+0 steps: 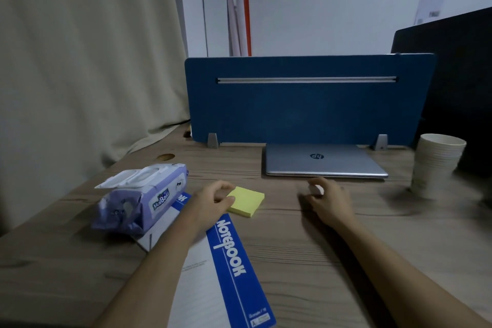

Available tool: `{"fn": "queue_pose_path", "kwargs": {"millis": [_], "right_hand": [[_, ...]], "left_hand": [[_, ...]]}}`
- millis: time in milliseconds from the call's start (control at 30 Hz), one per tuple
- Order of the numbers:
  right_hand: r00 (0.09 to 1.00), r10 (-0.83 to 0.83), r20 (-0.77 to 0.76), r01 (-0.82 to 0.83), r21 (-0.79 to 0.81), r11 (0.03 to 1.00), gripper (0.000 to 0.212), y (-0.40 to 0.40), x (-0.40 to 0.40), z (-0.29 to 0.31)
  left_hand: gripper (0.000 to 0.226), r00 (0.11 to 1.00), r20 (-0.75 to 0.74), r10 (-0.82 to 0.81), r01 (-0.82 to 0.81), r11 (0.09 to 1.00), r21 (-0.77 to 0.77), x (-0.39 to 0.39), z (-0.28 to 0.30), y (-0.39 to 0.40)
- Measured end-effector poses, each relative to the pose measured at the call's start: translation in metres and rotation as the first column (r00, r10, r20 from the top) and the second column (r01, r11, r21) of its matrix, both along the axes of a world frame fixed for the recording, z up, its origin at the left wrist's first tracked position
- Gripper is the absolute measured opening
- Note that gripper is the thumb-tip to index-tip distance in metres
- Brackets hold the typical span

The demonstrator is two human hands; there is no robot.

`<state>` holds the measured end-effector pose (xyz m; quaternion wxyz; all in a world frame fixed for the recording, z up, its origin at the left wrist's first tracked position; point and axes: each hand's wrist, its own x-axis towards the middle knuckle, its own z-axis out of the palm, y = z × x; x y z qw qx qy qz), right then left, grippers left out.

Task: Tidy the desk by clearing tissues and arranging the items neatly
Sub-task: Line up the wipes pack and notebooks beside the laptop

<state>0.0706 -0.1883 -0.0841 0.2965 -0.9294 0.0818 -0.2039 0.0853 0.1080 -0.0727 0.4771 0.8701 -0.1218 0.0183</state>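
Fingers of the left hand pinch a square yellow sticky-note pad; right-hand fingers curl, blurred.

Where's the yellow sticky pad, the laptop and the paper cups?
yellow sticky pad (246, 202): head view, middle of its top sheet.
laptop (323, 161): head view, middle of its closed lid.
paper cups (436, 165): head view, side of the stack.

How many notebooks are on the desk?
1. The blue and white notebook lies near the desk's front, under the left arm, its far end tucked beneath the wet wipes pack. Others could be hidden out of view.
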Motion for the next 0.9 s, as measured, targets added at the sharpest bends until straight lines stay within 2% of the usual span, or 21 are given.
{"fn": "queue_pose_path", "kwargs": {"millis": [100, 233, 300, 500, 633, 800, 900], "right_hand": [[0.998, -0.065, -0.017, 0.065, -0.017, 0.998, 0.043, -0.02, -0.013, 0.001], [0.989, -0.126, 0.078, 0.11, 0.183, 0.977, 0.054, -0.025, -0.023, 0.007], [0.987, -0.114, 0.109, 0.087, 0.221, 0.971, 0.052, -0.021, -0.023, 0.007], [0.999, -0.033, 0.037, 0.03, 0.077, 0.997, 0.055, -0.018, -0.013, 0.006], [0.998, -0.041, 0.04, 0.036, 0.133, 0.99, 0.052, -0.027, -0.004, 0.008], [0.994, -0.032, 0.107, -0.004, 0.312, 0.95, 0.044, -0.033, 0.005, 0.006], [0.991, -0.041, 0.129, -0.005, 0.343, 0.939, 0.041, -0.033, 0.005, 0.006]], "left_hand": [[0.027, 0.999, -0.01, -0.039, 0.039, 0.998, 0.05, -0.009, 0.001, -0.002], [0.038, 0.998, 0.028, -0.057, 0.053, 0.99, 0.128, -0.012, 0.001, -0.006], [0.037, 0.995, 0.086, -0.051, 0.033, 0.979, 0.2, -0.01, -0.001, -0.012], [0.024, 0.964, 0.238, -0.118, 0.043, 0.954, 0.297, 0.001, -0.007, -0.043], [0.024, 0.95, 0.277, -0.142, 0.049, 0.947, 0.317, 0.014, -0.011, -0.074], [0.026, 0.946, 0.274, -0.171, 0.064, 0.93, 0.361, 0.035, -0.012, -0.109], [0.026, 0.947, 0.269, -0.178, 0.073, 0.93, 0.359, 0.04, -0.012, -0.113]]}}
